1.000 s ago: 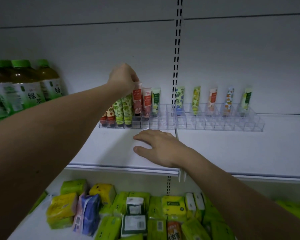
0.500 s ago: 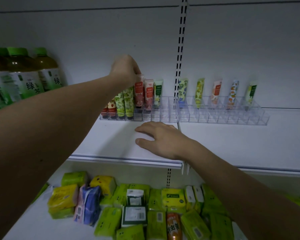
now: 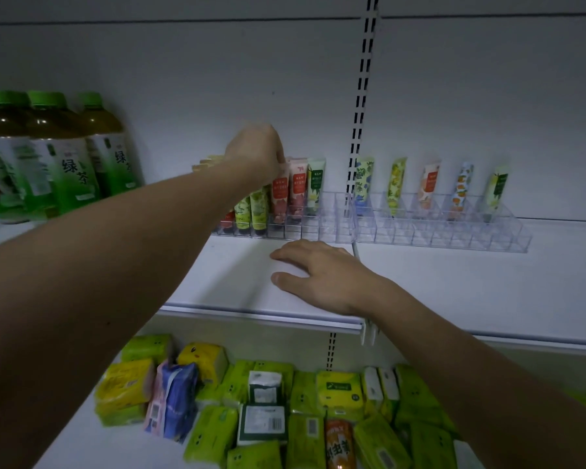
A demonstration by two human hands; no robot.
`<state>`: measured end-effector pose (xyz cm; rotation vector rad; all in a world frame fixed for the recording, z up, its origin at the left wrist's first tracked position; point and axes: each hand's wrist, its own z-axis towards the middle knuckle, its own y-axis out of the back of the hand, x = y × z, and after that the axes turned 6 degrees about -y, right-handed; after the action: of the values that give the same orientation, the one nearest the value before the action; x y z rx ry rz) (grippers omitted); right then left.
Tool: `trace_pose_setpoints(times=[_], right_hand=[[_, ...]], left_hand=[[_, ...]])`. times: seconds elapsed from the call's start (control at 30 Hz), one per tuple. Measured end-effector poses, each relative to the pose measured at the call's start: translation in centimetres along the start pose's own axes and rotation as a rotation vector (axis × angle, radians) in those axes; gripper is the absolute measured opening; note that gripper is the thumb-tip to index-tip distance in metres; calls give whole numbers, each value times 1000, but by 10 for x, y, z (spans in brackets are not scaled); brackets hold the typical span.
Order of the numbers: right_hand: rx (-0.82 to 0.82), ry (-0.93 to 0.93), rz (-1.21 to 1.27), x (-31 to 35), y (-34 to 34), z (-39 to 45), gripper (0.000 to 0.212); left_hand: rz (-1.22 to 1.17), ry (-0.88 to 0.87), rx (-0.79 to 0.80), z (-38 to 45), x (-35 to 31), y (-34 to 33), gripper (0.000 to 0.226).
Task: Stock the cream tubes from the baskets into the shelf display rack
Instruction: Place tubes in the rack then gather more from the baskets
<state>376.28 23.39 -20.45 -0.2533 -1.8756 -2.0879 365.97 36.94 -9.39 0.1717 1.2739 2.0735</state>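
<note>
**Head view: left hand at the rack, right hand flat on the shelf**

Head-camera framing is filled by a white, smooth shelf (image 3: 454,286) carrying a clear plastic display rack (image 3: 420,228), moulded into rows of small square cells with thin glossy walls. Slim cream tubes (image 3: 298,187) with flat crimped tops and printed labels are stood upright in its cells; a dense cluster of green, red and pink ones is seen at the rack's 9 o'clock end, and five more are spaced apart along the back row toward 3 o'clock.

The left hand (image 3: 256,152) is held over the cluster with its fingers curled around the top of a red-labelled tube (image 3: 279,194), which is seated in a rack cell. The right hand (image 3: 322,275) is laid palm-down on the shelf just in front of the rack, fingers straight and spread, nothing held.

At 9 o'clock, green-capped tea bottles (image 3: 65,157) of translucent plastic are stood on the shelf. On the lower shelf at 6 o'clock, soft crinkled tissue packs (image 3: 339,390), mostly lime green, are piled loosely.
</note>
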Motion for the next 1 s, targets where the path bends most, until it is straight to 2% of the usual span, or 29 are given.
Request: trace_pose_setpoints(times=[0.17, 0.33, 0.5, 0.63, 0.7, 0.83, 1.0], right_hand=[[0, 0, 10, -2, -1, 3, 54], [13, -38, 59, 1, 4, -1, 55], [-24, -109, 217, 17, 12, -12, 50], [-173, -112, 280, 57, 21, -32, 28], [-188, -123, 370, 79, 22, -48, 24], [-49, -144, 470, 110, -6, -79, 27], [193, -277, 531, 116, -107, -87, 22]], left_hand=[[125, -37, 55, -3, 5, -1, 26], [150, -138, -16, -29, 4, 20, 38], [202, -133, -51, -89, 23, 37, 32], [46, -110, -60, -161, 42, 52, 29], [-59, -91, -66, -204, 52, 55, 27], [-202, -20, -43, -286, 80, 27, 24], [-264, 250, 219, -374, 128, -62, 27]])
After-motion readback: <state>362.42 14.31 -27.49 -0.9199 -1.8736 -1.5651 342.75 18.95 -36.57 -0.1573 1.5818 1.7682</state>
